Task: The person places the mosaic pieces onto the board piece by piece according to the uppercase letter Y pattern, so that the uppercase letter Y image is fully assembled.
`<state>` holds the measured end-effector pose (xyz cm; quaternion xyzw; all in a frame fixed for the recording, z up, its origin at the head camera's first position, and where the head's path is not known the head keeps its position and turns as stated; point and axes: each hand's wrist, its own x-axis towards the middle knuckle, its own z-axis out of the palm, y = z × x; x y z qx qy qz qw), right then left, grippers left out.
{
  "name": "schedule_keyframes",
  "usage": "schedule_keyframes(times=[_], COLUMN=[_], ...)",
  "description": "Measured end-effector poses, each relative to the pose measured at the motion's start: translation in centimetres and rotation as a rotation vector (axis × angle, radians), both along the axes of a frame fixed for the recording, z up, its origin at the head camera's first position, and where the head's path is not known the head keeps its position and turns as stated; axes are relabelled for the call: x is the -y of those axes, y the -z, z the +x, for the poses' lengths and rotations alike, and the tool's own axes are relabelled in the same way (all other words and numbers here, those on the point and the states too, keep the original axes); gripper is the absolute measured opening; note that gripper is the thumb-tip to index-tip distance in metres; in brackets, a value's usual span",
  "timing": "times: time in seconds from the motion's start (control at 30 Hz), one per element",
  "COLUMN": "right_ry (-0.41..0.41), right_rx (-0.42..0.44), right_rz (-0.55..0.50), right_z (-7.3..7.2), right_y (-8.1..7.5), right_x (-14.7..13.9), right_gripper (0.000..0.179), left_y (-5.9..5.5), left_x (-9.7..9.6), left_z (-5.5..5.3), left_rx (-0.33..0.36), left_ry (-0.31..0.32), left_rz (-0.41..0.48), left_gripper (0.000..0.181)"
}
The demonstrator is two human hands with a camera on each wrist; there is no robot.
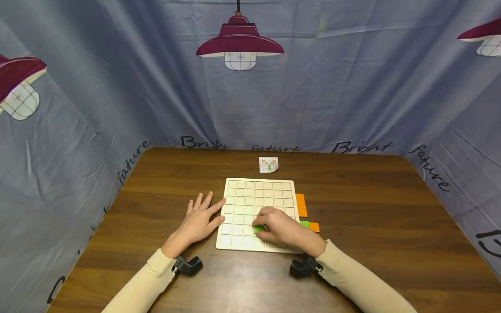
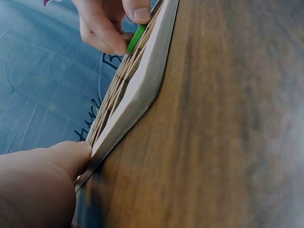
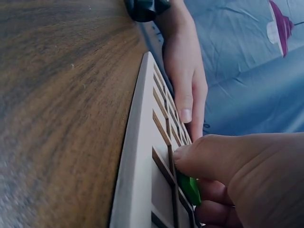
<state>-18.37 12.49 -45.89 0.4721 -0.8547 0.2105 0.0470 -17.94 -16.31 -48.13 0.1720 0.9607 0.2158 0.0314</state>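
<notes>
A pale wooden grid board (image 1: 238,208) lies on the table in front of me, its square cells framed by raised ridges. My right hand (image 1: 277,227) pinches a small green square tile (image 1: 258,228) between thumb and fingers over the board's lower middle cells. From the left wrist, the tile (image 2: 137,39) looks tilted, one edge down at the ridges. My left hand (image 1: 197,222) is spread flat to the left of the board, thumb and index fingertips on its left edge. The right hand hides several lower right cells.
Along the board's right side lie an orange strip (image 1: 301,205), a green piece (image 1: 305,224) and an orange square (image 1: 314,227). A small paper card (image 1: 268,164) with a coloured grid pattern rests behind the board. Grey-blue curtain (image 1: 313,100) encloses the table's back and sides.
</notes>
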Motion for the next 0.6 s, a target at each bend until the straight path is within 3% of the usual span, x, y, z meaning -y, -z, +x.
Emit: schedule_keyframes(times=[0.6], right_ry=[-0.016], right_rx=[-0.022], right_rz=[0.029], right_z=[0.11], right_y=[-0.11], right_x=[-0.27], right_gripper=[0.016], left_y=[-0.08], left_x=[-0.26], left_z=[0.14], left_rx=[-0.028], left_ry=[-0.005], left_rz=[-0.005], left_gripper=[0.056])
